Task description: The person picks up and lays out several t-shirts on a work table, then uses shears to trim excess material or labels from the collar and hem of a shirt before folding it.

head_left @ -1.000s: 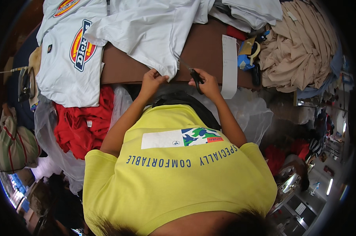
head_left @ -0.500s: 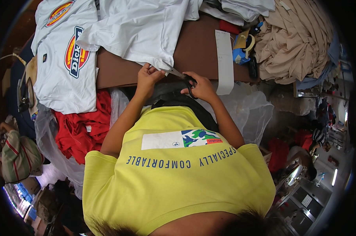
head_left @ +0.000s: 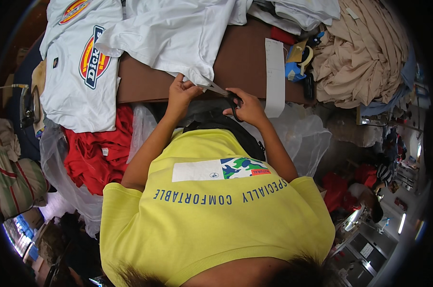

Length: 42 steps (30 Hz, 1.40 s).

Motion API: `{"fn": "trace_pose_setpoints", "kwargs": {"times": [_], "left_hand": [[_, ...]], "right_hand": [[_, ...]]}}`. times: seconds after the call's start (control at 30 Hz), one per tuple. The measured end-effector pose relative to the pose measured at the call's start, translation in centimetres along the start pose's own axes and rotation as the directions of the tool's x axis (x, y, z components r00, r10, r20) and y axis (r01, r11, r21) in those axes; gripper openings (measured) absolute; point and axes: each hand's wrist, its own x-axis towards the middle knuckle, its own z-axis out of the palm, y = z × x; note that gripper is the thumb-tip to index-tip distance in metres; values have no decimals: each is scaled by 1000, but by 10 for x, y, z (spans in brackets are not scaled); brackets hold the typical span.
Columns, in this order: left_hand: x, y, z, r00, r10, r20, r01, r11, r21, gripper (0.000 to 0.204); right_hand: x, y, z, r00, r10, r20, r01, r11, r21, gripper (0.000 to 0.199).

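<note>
A white T-shirt (head_left: 171, 38) lies over the brown table (head_left: 242, 57), its near corner drawn toward me at the front edge. My left hand (head_left: 182, 93) pinches that corner between thumb and fingers. In my right hand (head_left: 246, 106) is a pair of scissors (head_left: 232, 103) with black handles, fingers through the loops. Their metal blades point left and lie parted at the shirt's edge, close to my left fingertips. Whether any thread sits between the blades is too small to tell.
White printed shirts (head_left: 80, 105) lie at the left, above a red cloth heap (head_left: 101, 153) in clear plastic. A paper strip (head_left: 274, 76), a blue tape dispenser (head_left: 294, 71) and a beige fabric pile (head_left: 362, 57) are at the right. An iron (head_left: 31, 107) stands far left.
The view has shifted slightly. Both hands stay at the shirt's corner, and the scissors remain at its edge with blades apart. A person at the far left has moved a little.
</note>
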Motion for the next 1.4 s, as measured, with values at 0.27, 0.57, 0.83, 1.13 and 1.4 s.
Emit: {"fn": "trace_pose_setpoints", "kwargs": {"times": [0.27, 0.57, 0.83, 1.13, 1.4], "left_hand": [[4, 1, -1, 1000, 13, -17, -12, 1000, 25, 37], [5, -4, -1, 994, -93, -50, 92, 995, -36, 33], [6, -4, 3, 988, -146, -43, 144, 988, -57, 23], [5, -8, 1, 987, -153, -44, 151, 987, -52, 16], [4, -9, -1, 981, -184, -55, 182, 982, -44, 14]], "right_hand": [[8, -8, -2, 999, -42, 3, 42, 999, -21, 72], [-2, -6, -6, 997, -54, -46, 53, 998, -18, 69], [8, -15, -10, 998, -65, -26, 61, 992, -111, 71], [12, -18, -8, 998, -55, -15, 53, 990, -134, 71], [12, -15, -5, 997, -77, -13, 74, 989, -127, 71]]}}
